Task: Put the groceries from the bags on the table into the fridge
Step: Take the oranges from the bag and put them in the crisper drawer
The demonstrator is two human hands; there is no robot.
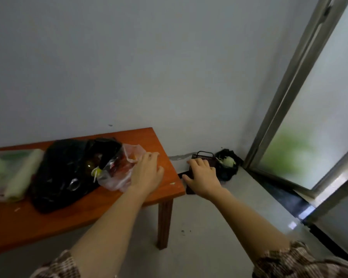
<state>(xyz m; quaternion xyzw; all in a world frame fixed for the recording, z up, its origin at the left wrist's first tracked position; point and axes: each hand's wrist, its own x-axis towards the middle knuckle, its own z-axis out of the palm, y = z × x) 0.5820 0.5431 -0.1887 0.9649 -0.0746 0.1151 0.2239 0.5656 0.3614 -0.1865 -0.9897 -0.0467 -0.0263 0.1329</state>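
Plastic bag [114,180], clear, crinkled | left hand [147,173] touching | glossy wooden table [109,209]

No words, numbers or signs can be read. The red and yellow things inside the clear plastic bag [114,177] are too blurry to show any letters, and the black bag [56,177] beside it shows none.
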